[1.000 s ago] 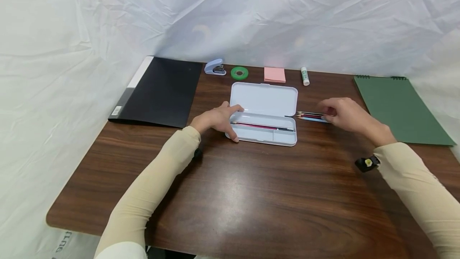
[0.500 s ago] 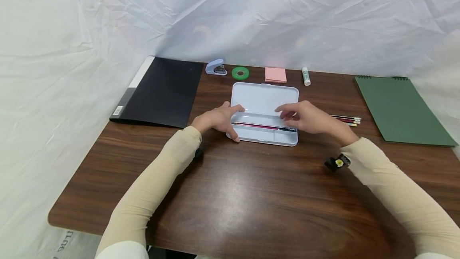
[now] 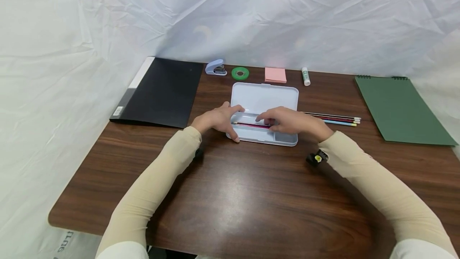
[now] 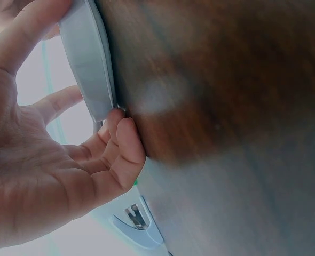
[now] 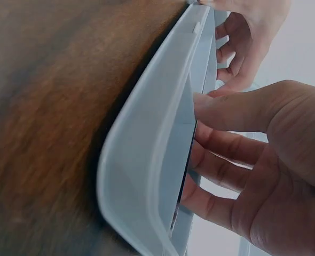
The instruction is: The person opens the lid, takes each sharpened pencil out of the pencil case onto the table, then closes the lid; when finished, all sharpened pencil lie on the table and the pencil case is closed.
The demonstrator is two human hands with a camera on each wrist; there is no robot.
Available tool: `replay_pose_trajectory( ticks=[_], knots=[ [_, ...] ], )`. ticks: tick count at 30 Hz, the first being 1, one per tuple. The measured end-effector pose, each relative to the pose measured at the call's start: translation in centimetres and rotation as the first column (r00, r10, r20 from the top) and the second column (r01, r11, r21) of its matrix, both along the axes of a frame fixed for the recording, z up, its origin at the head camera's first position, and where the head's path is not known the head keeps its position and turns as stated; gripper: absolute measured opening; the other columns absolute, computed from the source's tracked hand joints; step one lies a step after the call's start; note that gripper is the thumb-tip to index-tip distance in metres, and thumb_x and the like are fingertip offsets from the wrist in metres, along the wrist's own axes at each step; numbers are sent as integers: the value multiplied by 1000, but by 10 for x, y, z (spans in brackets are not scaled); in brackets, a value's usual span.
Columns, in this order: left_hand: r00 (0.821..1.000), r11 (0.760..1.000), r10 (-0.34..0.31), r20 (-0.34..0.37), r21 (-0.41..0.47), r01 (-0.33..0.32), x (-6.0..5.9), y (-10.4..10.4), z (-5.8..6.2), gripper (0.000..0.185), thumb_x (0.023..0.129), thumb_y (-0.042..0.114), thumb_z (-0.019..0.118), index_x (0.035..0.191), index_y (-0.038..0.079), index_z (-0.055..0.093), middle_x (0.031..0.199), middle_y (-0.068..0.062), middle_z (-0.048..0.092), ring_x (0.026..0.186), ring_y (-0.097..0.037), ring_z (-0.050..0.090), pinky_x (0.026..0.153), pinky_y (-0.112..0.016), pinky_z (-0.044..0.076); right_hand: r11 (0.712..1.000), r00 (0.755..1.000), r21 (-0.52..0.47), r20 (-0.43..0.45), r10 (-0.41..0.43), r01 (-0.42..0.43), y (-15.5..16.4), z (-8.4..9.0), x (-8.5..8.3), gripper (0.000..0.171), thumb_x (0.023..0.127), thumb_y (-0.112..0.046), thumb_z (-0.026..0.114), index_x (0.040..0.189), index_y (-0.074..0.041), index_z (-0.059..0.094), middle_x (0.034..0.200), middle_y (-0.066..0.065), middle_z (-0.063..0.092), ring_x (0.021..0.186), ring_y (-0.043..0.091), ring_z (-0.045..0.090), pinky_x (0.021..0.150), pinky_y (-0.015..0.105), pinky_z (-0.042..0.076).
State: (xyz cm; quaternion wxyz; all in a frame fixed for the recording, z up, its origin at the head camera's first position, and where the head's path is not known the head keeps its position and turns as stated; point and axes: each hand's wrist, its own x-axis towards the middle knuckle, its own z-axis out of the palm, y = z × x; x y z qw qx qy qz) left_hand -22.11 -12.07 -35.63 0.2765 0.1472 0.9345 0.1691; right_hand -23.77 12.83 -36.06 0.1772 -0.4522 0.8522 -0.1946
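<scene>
- Pale blue, shallow rectangular plastic pencil case (image 3: pixel 264 111) lies open near the middle of the dark wood-grain table (image 3: pixel 230 195), lid flat on the far side, tray on the near side.
- Left hand (image 3: pixel 215 120): at the case's left end, thumb at the near corner, fingers loosely curved along the end wall; it steadies the case and holds nothing else.
- Right hand (image 3: pixel 287 121): over the tray, fingers bent down into it; the wrist view shows fingertips (image 5: pixel 213 141) against a thin dark pencil inside. Whether it pinches the pencil or only presses it, I cannot tell.
- Red pencil (image 3: pixel 248 124) lies lengthwise in the tray's long compartment.
- Handling, judged: the case looks light, stiff and smooth-walled, likely to slide on the polished table unless braced at an end; best held by the short ends or tray rim. The hinged lid may be the weak point.
- Pencils: light, rigid, prone to roll; take mid-shaft.
- Three more thin pencils (image 3: pixel 334 119) lie just right of the case, side by side.
</scene>
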Motion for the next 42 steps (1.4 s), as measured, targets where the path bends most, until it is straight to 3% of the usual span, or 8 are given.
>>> replay_pose_trajectory(
  ticks=[6,19,29,42],
  knots=[
    [1000,1000,1,2,0,-1,0,1,0,100,73,43,88,154,32,31,136,-12,34,115,-31,48,98,-48,45,997,999,60,23,38,-40,-5,3,-6,43,88,5,68,130,-4,63,92,5,64,85,18,55,83,39,48],
    [1000,1000,-3,-6,-1,3,1,2,0,99,73,43,88,154,33,31,136,-12,34,113,-31,48,97,-48,45,991,997,125,64,36,-44,-9,12,-10,48,87,4,71,132,-10,65,88,1,63,81,16,54,78,34,47],
    [1000,1000,-1,1,-10,1,0,2,0,100,73,45,88,154,33,31,136,-12,35,115,-32,48,97,-49,45,994,999,107,40,-13,9,-4,17,-14,46,90,1,70,134,-8,63,97,4,68,85,18,59,82,37,51],
    [1000,1000,9,-4,-1,-9,0,1,-1,100,73,42,88,154,32,31,136,-13,34,116,-33,46,98,-49,44,997,999,72,28,-44,42,24,24,-9,44,89,4,68,132,-8,65,98,5,69,86,16,59,77,34,51]
  ],
)
